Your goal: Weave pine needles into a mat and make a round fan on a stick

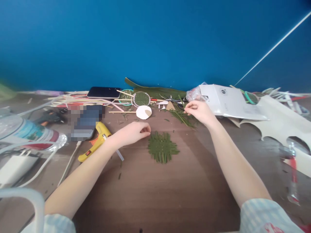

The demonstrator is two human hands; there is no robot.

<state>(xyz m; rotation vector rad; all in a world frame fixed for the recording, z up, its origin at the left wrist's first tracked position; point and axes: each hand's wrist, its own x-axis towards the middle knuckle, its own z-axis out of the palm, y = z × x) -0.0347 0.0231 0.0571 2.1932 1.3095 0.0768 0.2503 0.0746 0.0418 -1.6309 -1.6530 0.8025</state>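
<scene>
In the middle of the table lies a small woven mat of green leaf strips (163,147), its loose ends sticking out on every side. Close to its upper left corner is my left hand (135,132), fingers curled and tips together, with nothing visible between them. Farther back, my right hand (199,110) pinches at the edge of a loose pile of narrow green leaf strips (181,117); the fingers seem closed on one strip, though its held end is hidden. Behind the mat sits a white paper disc (143,112) on a thin wooden stick (121,112).
A yellow glue gun (95,145) lies beside my left forearm, near a phone (88,121) and a plastic bottle (31,132). Another dark phone (104,93), a round green-filled fan (141,99) and long leaves (160,93) line the blue wall. White packaging (228,100) and cut card (279,118) are at right.
</scene>
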